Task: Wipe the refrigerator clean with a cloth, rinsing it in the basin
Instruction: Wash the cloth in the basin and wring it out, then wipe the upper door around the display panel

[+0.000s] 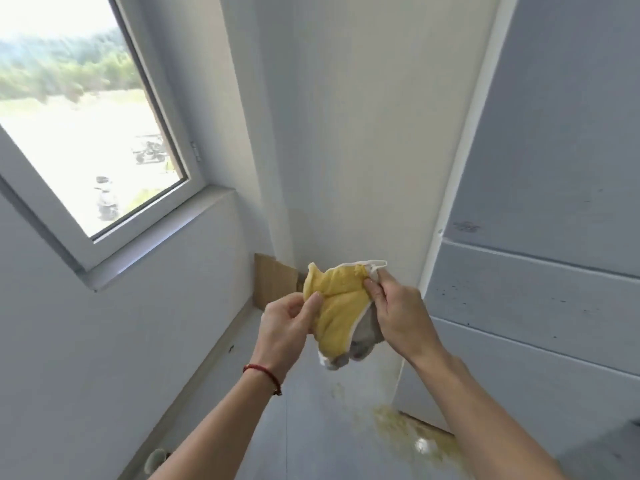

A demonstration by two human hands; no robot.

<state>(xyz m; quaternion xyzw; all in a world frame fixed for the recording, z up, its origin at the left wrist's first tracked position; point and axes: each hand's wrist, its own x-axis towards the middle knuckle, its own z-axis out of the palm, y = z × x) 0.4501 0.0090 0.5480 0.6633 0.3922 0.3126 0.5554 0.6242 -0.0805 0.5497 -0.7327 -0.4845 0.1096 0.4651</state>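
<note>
A crumpled yellow cloth with white trim and a grey underside (pixel 341 304) hangs in the air, pinched at its left edge and upper right corner. Behind it stands the tall white refrigerator side panel (pixel 363 133), upright, with the grey drawer-fronted refrigerator face (pixel 554 271) to its right.

Two bare forearms enter from the lower edge, both without sleeves. The left hand (pixel 289 325) carries no rings or glove. A thin red cord bracelet (pixel 265 375) encircles the wrist just below it. The right hand (pixel 398 311) is bare, with nothing worn at its wrist.
</note>
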